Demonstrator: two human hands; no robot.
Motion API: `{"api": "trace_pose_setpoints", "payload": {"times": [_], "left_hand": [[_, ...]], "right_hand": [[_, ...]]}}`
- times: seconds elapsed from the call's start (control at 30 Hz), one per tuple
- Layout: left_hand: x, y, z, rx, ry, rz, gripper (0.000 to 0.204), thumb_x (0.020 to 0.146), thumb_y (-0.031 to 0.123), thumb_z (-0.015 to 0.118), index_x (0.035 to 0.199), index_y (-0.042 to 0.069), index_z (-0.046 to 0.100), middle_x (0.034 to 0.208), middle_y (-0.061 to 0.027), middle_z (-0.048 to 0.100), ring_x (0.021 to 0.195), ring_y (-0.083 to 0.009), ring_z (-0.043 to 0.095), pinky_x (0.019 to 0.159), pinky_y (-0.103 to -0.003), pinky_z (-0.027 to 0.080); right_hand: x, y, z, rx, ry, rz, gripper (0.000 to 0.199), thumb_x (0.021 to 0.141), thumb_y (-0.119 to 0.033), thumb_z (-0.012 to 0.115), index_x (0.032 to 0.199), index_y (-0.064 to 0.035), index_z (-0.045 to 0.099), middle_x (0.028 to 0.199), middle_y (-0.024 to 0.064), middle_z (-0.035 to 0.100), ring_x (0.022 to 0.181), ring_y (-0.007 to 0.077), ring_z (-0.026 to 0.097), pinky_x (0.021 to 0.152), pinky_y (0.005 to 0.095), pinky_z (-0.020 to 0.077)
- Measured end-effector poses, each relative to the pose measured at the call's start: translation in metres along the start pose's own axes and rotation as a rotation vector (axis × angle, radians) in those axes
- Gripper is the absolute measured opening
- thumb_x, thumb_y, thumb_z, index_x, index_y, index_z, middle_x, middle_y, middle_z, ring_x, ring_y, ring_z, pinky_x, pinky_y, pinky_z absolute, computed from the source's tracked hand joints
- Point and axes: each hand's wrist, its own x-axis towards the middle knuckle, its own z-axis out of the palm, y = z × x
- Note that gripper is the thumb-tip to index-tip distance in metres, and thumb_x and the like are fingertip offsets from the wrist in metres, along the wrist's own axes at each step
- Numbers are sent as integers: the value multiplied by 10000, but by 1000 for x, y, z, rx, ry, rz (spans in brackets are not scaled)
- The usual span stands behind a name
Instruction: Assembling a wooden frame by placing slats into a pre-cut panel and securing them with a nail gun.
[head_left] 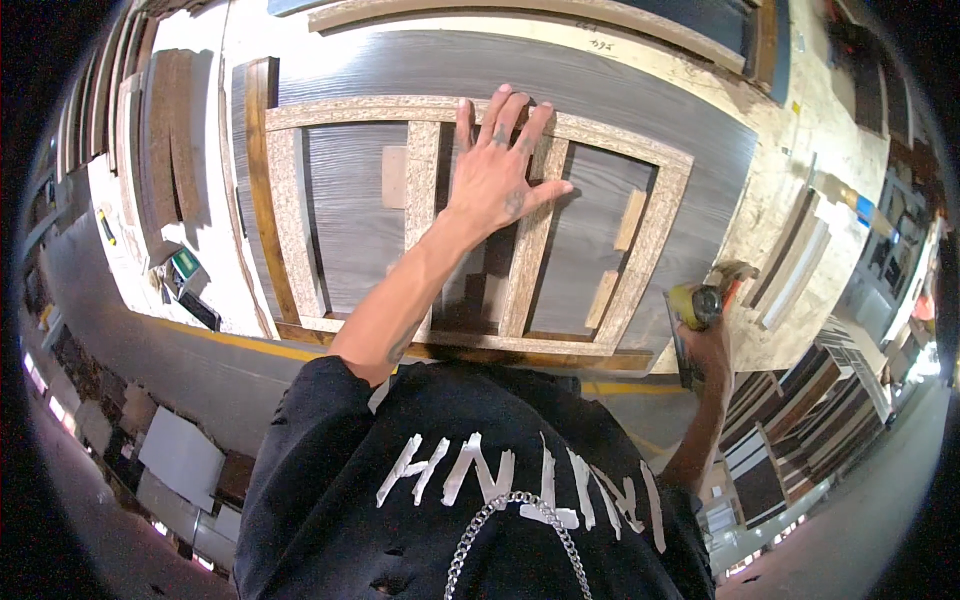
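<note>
Particleboard, pale and speckled, forms the ladder-like rectangular frame (pixel 530 250) lying on a grey wood-grain panel (pixel 590 240). Its faces look coarse and flaky against the panel's smooth, streaked sheen. The left hand (pixel 497 180), fingers spread and grasping nothing, rests across the frame's far rail, probably to steady it. Right of the frame, the right hand (pixel 705 343) grips a yellow-green and black tool (pixel 700 303), kind unclear, perhaps held aside for clearance. Along the frame's left side runs a long dark-brown wooden strip (pixel 258 180).

Head-worn fisheye view, facing downward
</note>
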Motion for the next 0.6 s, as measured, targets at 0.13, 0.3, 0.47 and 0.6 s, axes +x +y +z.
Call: {"api": "trace_pose_setpoints", "payload": {"times": [0.13,0.3,0.47,0.6], "left_hand": [[2,2,3,-19,14,21,998,762,778,590,1512,184,306,1471,-130,345,1480,-313,156,1189,-599,-15],[0,0,2,41,23,22,984,753,764,615,1498,187,328,1431,-115,366,1449,-310,215,1183,-601,33],[0,-1,5,14,89,66,1009,761,739,634,1494,114,331,1455,-129,380,1440,-317,249,1169,-607,71],[-2,-3,8,25,99,64,1038,756,759,611,1490,86,322,1482,-152,337,1455,-336,203,1177,-599,50]], "right_hand": [[9,7,-3,125,-72,75,438,784,-147,721,1199,-38,633,1024,100,705,914,220,658,813,365,513],[13,7,-7,136,-123,134,489,774,-143,779,1222,-36,616,1038,73,694,906,176,636,816,335,509],[6,9,-7,161,-119,172,423,841,-133,693,1246,-63,596,1041,90,688,900,181,628,797,353,509],[8,25,-1,215,-71,57,444,824,-195,707,1237,-62,611,1029,108,700,907,225,643,813,369,505]]}}
